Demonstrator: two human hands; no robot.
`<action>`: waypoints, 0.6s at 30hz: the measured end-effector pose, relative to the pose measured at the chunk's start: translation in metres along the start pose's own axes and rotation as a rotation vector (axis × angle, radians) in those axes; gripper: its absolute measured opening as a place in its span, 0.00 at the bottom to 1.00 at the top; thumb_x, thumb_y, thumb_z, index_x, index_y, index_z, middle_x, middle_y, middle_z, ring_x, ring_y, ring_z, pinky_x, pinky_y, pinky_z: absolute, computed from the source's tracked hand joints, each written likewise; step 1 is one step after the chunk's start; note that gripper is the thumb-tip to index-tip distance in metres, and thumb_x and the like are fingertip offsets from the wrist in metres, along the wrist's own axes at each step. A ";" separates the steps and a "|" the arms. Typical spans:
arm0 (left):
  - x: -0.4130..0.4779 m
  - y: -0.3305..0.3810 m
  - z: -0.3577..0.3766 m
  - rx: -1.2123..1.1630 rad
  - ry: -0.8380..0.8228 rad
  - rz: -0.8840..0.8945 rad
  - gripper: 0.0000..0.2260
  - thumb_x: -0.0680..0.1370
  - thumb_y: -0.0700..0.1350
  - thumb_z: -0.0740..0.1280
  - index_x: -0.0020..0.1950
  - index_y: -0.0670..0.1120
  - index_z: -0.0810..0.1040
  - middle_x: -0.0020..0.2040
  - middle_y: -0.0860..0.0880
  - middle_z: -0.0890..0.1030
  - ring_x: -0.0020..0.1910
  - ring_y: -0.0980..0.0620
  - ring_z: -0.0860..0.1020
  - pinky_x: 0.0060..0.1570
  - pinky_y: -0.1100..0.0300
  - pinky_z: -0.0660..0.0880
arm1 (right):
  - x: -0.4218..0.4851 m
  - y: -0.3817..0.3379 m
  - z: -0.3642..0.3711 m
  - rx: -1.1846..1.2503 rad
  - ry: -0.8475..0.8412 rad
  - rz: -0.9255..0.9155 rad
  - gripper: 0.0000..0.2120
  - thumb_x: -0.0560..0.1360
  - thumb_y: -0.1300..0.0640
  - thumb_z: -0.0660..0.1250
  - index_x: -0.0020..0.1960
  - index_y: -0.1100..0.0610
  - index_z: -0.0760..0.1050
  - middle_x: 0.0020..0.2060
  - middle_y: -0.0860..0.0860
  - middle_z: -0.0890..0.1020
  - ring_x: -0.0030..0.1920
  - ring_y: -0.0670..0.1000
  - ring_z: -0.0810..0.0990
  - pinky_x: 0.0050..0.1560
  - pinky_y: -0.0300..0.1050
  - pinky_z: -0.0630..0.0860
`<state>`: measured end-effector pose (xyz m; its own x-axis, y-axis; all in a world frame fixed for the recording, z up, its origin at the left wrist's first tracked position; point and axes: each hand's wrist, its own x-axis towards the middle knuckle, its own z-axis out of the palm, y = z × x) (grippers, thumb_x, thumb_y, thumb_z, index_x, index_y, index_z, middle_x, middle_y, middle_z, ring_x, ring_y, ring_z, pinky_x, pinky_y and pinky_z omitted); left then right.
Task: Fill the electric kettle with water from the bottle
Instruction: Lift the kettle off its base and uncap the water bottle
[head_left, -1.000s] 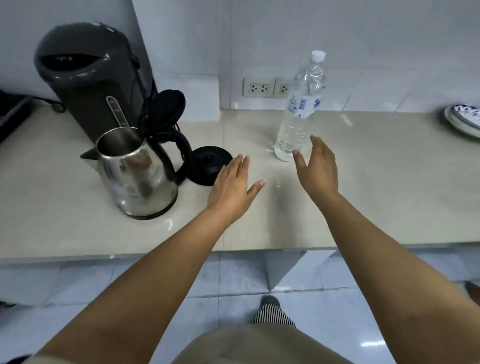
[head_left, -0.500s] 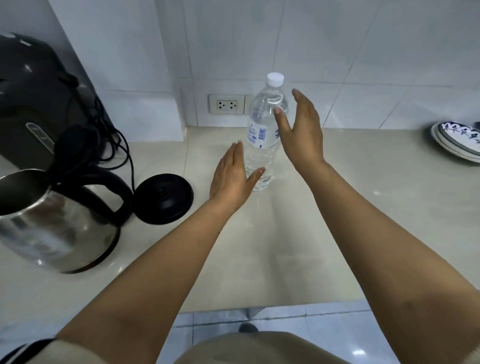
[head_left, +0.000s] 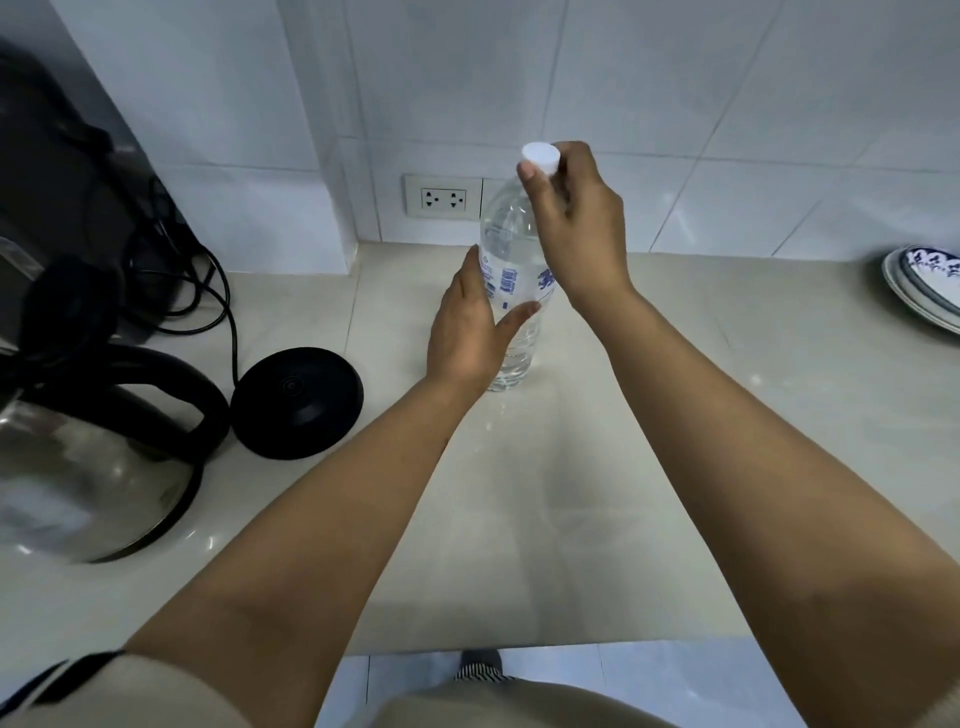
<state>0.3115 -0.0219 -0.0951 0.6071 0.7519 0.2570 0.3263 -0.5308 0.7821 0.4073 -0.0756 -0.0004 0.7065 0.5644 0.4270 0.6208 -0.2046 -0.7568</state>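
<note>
Plainly, the clear plastic bottle (head_left: 511, 291) stands upright on the desk (head_left: 675, 415), near the back wall and well to the right of the kettle. It looks nearly full, so I judge it heavy for its size, with thin walls that will give under a hard squeeze and a smooth surface that may slip. The safest hold is around the middle, at the label, with a second hand low down once it tilts.

The left hand (head_left: 470, 332) is wrapped loosely around the bottle's middle, thumb across the front; the grip is partly closed and steadies it. The right hand (head_left: 576, 228) pinches the white cap (head_left: 540, 157) between thumb and fingertips, its grip closed on it. The cap seems seated on the neck, though I cannot tell if it is loosened.

Further left lies the round black base (head_left: 296, 402), and beyond it the steel kettle (head_left: 88, 483) sits off the base, blurred at the frame's edge. A stack of patterned plates (head_left: 924, 291) rests far right.
</note>
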 end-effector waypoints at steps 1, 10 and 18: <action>-0.002 0.000 -0.001 -0.001 0.009 0.003 0.38 0.73 0.60 0.70 0.77 0.46 0.59 0.71 0.48 0.70 0.69 0.48 0.69 0.64 0.52 0.70 | -0.004 -0.001 0.000 0.002 0.014 -0.006 0.16 0.80 0.45 0.61 0.59 0.57 0.72 0.39 0.42 0.76 0.41 0.45 0.75 0.42 0.40 0.70; -0.047 -0.006 -0.042 0.002 0.012 0.049 0.36 0.74 0.59 0.70 0.76 0.48 0.60 0.71 0.50 0.70 0.68 0.50 0.69 0.61 0.57 0.69 | -0.054 -0.037 0.004 -0.009 0.104 -0.060 0.17 0.78 0.45 0.63 0.57 0.57 0.74 0.40 0.43 0.78 0.44 0.50 0.79 0.46 0.49 0.75; -0.119 -0.022 -0.118 0.011 0.028 0.067 0.35 0.73 0.59 0.71 0.74 0.48 0.62 0.69 0.51 0.73 0.66 0.51 0.71 0.58 0.57 0.71 | -0.122 -0.100 0.020 -0.019 0.110 -0.126 0.17 0.77 0.43 0.64 0.54 0.56 0.76 0.37 0.41 0.78 0.43 0.49 0.80 0.44 0.48 0.75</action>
<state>0.1465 -0.0538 -0.0765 0.6073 0.7251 0.3247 0.2937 -0.5847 0.7562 0.2521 -0.1085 0.0136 0.6546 0.4957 0.5707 0.7128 -0.1533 -0.6844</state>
